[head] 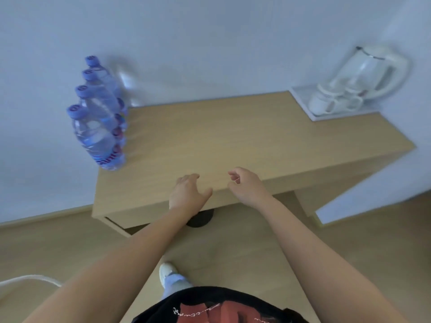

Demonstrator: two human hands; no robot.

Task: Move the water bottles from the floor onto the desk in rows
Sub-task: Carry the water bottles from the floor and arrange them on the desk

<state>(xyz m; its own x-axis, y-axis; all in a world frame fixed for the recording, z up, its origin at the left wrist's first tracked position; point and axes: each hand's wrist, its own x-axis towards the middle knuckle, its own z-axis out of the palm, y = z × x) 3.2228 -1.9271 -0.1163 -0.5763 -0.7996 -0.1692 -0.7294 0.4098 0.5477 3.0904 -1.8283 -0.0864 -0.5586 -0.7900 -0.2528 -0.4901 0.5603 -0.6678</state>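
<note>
Hovering open hands [189,192], gripping nothing

Four water bottles [100,117] line the desk's [210,141] left edge; both hands [189,194] hover empty, fingers loosely curled.

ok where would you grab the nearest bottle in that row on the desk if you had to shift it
Grip the nearest bottle around its clear body just above the label, coming from its right, open-desk side with the left hand. It stands upright at the desk's left edge with another bottle close behind, so that side is free; the cap is narrower to hold.
</note>
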